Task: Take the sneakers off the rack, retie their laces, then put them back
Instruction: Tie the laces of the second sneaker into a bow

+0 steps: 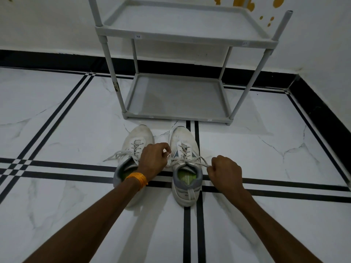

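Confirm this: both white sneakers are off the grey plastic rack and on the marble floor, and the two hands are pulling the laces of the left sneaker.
Not quite. The head view shows the left hand and right hand pulling the laces of the right white sneaker; the left white sneaker's laces lie loose. Both are off the grey plastic rack, on the marble floor.

two sneakers (185, 164), one rack (178, 76), two hands (153, 160)

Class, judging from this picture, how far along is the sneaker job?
Done: both sneakers are off the rack, on the floor. In hand: left hand and right hand pull the right sneaker's laces. Left: the left sneaker's laces lie loose; both go back.
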Demonstrator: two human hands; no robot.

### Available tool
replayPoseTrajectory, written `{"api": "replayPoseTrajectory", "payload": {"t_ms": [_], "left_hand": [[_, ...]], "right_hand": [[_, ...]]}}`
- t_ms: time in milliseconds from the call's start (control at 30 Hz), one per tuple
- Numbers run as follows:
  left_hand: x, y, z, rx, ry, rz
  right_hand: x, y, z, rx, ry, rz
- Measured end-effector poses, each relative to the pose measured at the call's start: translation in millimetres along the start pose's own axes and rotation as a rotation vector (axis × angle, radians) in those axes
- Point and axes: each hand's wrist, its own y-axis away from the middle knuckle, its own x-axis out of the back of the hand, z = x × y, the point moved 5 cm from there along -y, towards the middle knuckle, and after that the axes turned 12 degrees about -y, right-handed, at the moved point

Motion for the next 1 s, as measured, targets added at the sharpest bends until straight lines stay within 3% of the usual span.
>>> {"api": "replayPoseTrajectory", "payload": {"t_ms": [300,600,700,867,1000], "left_hand": [[-3.8,1.8,-4.7,0.013,-0.093,-0.001],[-5.5,1.0,-2.6,0.017,0.011,-0.051],[8.8,4.6,19.9,-0.116,-0.075,-0.031],[-15.7,11.3,33.2,-0.243,-0.164,-0.189],[-19.5,14.1,24.5,-0.209,-0.176,-0.149]], "right_hand": [[-1.5,2.2,0.3,-0.085,0.039,-0.06],[5.9,-12.2,-1.2,-0.192,0.002,-0.21],[27.0,-19.0,-18.9,-0.108,-0.234,-0.126],[-7.5,-8.8,-56.8,0.106,-0.007,-0.283],[-4.7,-11.1,-44.4,0.062,-0.188,-0.213]]}}
